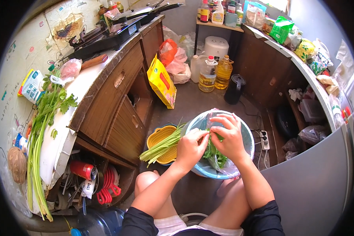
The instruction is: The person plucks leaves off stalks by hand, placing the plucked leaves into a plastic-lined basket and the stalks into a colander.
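Note:
Above a blue plastic bin lined with a clear bag, my left hand and my right hand meet at the fingertips, pinching a small piece of green stem. Leafy greens lie in the bin below them. Left of the bin, long thin green stalks rest across a yellow plastic colander on the floor. Their upper ends reach behind my left hand and the bin's rim. Which hand holds the piece more firmly is hard to tell.
Celery lies on the left counter. Beyond the bin stand a yellow bag, oil bottles and a black lidded container. A power strip with cords lies right of it. A large blue water bottle is at lower left.

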Motion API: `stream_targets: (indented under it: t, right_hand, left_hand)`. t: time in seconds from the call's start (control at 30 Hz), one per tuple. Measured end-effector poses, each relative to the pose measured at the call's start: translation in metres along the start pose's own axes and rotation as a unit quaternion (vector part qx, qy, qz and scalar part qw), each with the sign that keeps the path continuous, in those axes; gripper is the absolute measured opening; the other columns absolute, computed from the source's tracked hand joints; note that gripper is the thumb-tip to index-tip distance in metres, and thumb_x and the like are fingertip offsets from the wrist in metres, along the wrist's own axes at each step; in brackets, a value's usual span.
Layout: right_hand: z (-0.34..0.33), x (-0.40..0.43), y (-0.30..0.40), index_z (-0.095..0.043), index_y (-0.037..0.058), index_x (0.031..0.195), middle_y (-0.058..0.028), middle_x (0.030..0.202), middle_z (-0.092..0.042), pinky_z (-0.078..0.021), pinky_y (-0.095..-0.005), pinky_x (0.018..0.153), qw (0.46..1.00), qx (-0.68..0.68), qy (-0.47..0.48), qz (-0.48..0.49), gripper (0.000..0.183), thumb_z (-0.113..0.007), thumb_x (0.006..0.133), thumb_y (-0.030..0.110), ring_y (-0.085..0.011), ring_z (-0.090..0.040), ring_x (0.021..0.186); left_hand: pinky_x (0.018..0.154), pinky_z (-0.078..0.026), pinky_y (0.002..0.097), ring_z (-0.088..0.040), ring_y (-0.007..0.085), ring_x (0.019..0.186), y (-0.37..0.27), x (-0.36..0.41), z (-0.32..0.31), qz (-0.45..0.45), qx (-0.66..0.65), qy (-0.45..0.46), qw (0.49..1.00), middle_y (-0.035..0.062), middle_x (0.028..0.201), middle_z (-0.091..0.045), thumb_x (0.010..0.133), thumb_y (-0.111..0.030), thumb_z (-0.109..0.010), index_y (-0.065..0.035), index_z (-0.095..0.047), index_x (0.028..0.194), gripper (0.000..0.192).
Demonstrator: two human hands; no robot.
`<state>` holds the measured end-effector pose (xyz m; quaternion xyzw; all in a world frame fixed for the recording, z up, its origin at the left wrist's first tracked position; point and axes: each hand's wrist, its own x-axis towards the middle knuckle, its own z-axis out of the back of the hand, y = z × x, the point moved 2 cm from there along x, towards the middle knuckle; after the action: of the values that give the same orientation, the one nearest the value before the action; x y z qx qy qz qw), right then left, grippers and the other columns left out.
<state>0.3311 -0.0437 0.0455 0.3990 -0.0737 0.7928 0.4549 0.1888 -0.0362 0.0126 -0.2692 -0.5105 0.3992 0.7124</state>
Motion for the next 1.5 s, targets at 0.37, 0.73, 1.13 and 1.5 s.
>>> stream_targets:
  t: [0.37,0.73,1.13,1.5]
  right_hand:
    - [-0.009,0.0,-0.022,-0.065,0.0114,0.072,0.0014,0.094,-0.063,-0.0271,-0.056,0.095,0.979,-0.188,0.003,-0.082,0.004,-0.064,0.069,0.014,-0.021,-0.052,0.104]
    - [-0.007,-0.019,-0.041,-0.066,0.0077,0.091,-0.0043,0.105,-0.061,-0.0346,-0.0461,0.093,0.983,-0.104,0.042,-0.143,0.016,-0.064,0.077,0.015,-0.0262,-0.053,0.102]
    - [-0.009,-0.013,-0.001,-0.067,0.008,0.074,-0.0046,0.107,-0.06,-0.0335,-0.0448,0.094,0.996,0.039,0.062,-0.059,0.01,-0.069,0.07,0.017,-0.0272,-0.05,0.107]
    - [0.006,-0.006,-0.005,-0.062,0.0062,0.07,-0.0044,0.104,-0.06,-0.0365,-0.0475,0.091,0.999,-0.014,0.008,-0.049,0.005,-0.066,0.068,0.008,-0.0269,-0.053,0.102]
  left_hand:
    - [0.055,-0.043,0.0279,-0.056,0.0161,0.059,0.009,-0.007,0.001,0.028,0.012,0.037,0.999,0.0112,0.07,-0.063,0.081,-0.011,-0.061,0.0023,-0.064,0.085,0.014]
    - [0.045,-0.034,0.018,-0.043,0.0014,0.049,0.037,-0.002,0.007,0.148,-0.135,-0.007,0.98,-0.0036,0.065,-0.054,0.089,-0.016,-0.057,-0.0011,-0.061,0.089,0.016]
    - [0.044,-0.033,0.0184,-0.042,0.0018,0.048,0.034,-0.001,-0.007,0.198,-0.171,0.002,0.965,-0.0034,0.07,-0.054,0.088,-0.013,-0.057,-0.002,-0.062,0.092,0.013]
    - [0.066,-0.045,0.029,-0.052,0.0202,0.074,-0.001,0.0,-0.01,-0.026,0.044,0.002,0.999,0.0115,0.101,-0.045,0.083,-0.004,-0.058,-0.0042,-0.062,0.097,0.014]
